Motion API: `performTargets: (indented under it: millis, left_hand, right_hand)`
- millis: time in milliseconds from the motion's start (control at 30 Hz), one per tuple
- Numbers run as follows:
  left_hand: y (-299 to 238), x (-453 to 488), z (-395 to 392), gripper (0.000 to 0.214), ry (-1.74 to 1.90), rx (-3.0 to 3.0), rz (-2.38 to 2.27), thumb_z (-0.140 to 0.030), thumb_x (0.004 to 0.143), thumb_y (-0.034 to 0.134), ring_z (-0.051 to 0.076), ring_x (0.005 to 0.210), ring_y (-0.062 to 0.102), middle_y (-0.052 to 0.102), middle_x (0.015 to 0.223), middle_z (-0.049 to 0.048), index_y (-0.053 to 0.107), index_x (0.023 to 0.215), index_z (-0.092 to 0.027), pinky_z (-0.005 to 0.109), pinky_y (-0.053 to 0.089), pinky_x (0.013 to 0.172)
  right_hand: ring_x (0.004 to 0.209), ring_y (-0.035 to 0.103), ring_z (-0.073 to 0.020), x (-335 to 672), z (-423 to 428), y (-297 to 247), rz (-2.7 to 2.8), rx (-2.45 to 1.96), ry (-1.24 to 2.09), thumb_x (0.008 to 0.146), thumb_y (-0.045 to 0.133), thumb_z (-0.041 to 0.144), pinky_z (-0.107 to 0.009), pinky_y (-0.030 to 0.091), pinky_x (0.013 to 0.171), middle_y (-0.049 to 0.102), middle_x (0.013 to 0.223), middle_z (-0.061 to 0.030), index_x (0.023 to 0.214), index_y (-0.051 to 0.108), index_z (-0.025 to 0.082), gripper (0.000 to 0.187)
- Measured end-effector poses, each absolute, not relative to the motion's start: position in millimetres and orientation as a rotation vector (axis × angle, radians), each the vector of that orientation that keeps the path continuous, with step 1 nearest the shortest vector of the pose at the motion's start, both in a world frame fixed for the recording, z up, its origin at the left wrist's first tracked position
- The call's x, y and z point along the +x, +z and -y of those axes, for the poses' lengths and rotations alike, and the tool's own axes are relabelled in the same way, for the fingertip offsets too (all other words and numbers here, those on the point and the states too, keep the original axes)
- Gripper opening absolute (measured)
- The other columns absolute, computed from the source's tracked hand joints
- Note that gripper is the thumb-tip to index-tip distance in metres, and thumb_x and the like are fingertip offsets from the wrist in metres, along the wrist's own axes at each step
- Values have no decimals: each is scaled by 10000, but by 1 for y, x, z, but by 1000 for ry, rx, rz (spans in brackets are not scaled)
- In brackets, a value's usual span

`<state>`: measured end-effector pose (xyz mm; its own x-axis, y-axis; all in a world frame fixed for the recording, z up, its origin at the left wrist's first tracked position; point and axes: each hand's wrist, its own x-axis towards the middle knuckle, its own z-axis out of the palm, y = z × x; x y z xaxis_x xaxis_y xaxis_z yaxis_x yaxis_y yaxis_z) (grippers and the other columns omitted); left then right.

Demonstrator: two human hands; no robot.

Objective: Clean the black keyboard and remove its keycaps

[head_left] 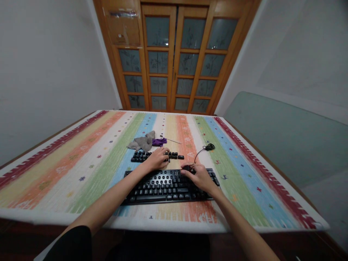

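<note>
A black keyboard (163, 197) lies near the table's front edge; several upper-row positions lack keycaps and show small bare stems. Beyond it, loose black keycaps (140, 156) are laid out in rows. My left hand (158, 158) reaches over these rows, its fingers curled down around a small keycap (169, 160) at the fingertips. Over the keyboard's upper right part, my right hand (199, 176) has thumb and fingers closed around a small dark thing (186, 168), too hidden to name. Its palm covers some of the keys on the right.
Behind the keycaps lie a grey cloth (144, 142) and a purple cloth (159, 142), with a thin dark rod (173, 141) beside them. The keyboard's coiled cable (209, 146) rests at right. A striped tablecloth (92, 163) covers the table; wooden glazed doors (174, 58) stand behind.
</note>
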<state>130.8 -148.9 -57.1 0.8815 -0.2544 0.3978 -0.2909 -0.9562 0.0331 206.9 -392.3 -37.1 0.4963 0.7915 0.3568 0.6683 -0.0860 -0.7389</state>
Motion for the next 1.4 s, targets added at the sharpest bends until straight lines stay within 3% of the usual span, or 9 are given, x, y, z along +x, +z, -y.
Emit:
performTargets:
  millis: [367,733,1400]
  left_hand:
    - [-60,129,147,96,601,2921,395,-206,838,590,237,946,511,561,1123,114,674,819,-163,395,442,847]
    - [-61,127,144,88,583,2930,362,-219,819,619,255,960,507,561,1112,129,665,841,-147,409,451,842]
    - [-58,126,144,90,595,2994,401,-196,831,592,244,959,510,563,1124,119,671,815,-156,386,448,846]
  right_hand:
    - [795,675,-197,195,400,-38,1266,-1817,242,856,644,405,-302,515,747,733,886,-49,866,727,196,225]
    - [756,682,-196,189,396,-51,1244,-1846,181,842,672,392,-307,520,760,744,859,-38,883,723,201,202]
    - [797,701,-218,186,390,-56,1203,-1821,151,834,683,395,-313,536,753,748,878,-67,822,725,187,212]
